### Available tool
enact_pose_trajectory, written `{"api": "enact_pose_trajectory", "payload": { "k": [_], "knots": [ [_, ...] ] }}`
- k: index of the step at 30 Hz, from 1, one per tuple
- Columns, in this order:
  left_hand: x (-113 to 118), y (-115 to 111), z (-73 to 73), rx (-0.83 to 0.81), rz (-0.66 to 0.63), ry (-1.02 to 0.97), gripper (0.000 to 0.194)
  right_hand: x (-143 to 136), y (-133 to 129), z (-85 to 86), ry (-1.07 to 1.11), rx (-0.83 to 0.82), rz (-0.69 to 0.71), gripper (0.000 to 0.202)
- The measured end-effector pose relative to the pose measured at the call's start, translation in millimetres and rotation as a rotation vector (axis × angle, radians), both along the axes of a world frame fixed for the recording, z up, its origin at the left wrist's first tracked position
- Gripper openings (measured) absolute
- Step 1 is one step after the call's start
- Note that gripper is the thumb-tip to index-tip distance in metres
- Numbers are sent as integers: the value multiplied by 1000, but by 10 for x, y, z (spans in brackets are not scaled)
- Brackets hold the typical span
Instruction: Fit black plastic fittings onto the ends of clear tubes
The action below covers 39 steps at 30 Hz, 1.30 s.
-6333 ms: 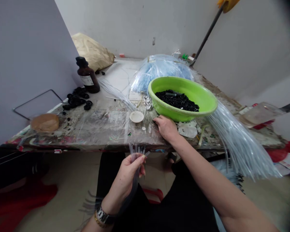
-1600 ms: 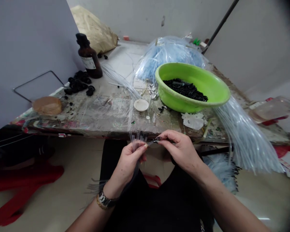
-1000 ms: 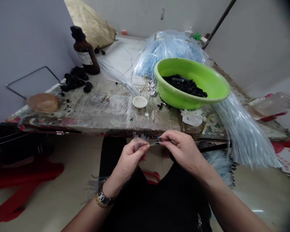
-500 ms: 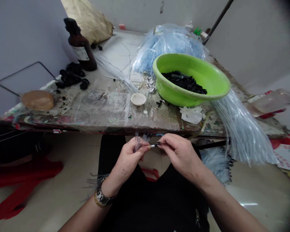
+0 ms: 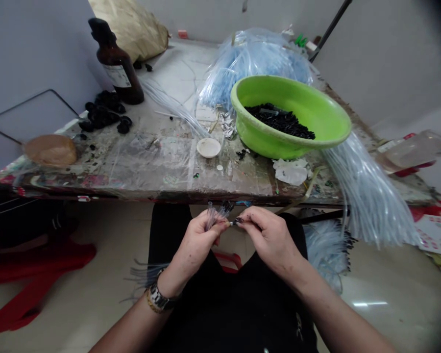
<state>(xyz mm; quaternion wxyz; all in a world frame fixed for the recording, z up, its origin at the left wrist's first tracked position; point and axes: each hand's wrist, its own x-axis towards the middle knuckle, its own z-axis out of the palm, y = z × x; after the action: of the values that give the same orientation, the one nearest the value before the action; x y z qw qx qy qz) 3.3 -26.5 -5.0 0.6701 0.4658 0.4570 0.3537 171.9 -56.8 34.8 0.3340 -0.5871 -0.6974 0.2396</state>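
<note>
**Gap narrows to a sliver**

The left hand (image 5: 198, 240) grasps a bunch of clear tubes (image 5: 210, 215), their ends standing up past the thumb and their tails trailing back beside the wrist (the one with the watch (image 5: 159, 296)). Several of those ends look dark. The right hand (image 5: 266, 233) pinches a small black piece (image 5: 238, 220) between thumb and fingers, in line with one tube that points across from the left thumb. All this is held over the person's lap, just in front of the tabletop (image 5: 150, 162).

The change is in the spacing. Some seconds ago the right hand was down beside the green basin (image 5: 327, 117); now it is up against the left, and the clear stretch between the two sets of fingertips has shortened to a brief glint. That suggests the piece is being pushed onto the tube, and that this join is nearly seated, though the fingers hide how far it has gone.

The basin stands beyond the right hand with black parts (image 5: 279, 120) heaped in it; a few more bits (image 5: 241, 155) lie just beside it. A white dish (image 5: 208, 147) sits nearer the middle.
</note>
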Motion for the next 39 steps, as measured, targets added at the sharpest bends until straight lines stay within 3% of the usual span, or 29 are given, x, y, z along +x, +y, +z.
{"api": "enact_pose_trajectory", "payload": {
  "k": [5,9,11,16,23,31,39],
  "knots": [
    [-1,27,35,20,-7,11,14,35,5,-96,252,-157,-42,6],
    [-30,60,51,49,-5,24,13,83,-5,-144,412,-218,-74,25],
    [-39,68,51,64,-11,30,14,122,-7,-135,424,-200,-81,25],
    [-15,53,76,64,-56,27,14,180,13,-75,287,-166,-23,4],
    [15,36,103,42,-68,43,14,98,-2,-106,225,-122,-17,14],
    [85,-10,14,-22,-70,24,13,30,-52,-129,176,-105,-32,16],
    [31,14,-45,-167,-80,-126,18,46,34,-199,454,-257,-132,15]
  ]
}}
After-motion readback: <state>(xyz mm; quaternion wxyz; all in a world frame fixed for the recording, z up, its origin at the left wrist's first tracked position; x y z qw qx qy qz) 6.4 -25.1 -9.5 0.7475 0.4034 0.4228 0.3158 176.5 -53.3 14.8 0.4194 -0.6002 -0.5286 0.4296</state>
